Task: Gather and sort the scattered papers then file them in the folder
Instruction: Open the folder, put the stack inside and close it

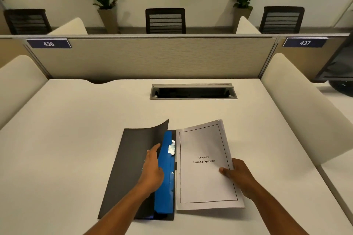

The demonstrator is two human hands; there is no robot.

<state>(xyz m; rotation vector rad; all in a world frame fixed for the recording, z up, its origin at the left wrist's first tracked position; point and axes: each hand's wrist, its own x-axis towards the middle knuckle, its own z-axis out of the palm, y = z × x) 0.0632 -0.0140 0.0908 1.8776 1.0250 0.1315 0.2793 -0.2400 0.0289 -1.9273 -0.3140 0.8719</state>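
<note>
Black folder (122,168) cover propped by flat left hand (152,168); right hand (238,175) grips papers (204,173) beside it.

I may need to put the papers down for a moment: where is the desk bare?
Bare desk lies left of the folder, right of the papers toward the divider, and between them and the cable tray. The near middle is crowded: left hand holds the cover open, right hand grips the papers.
</note>
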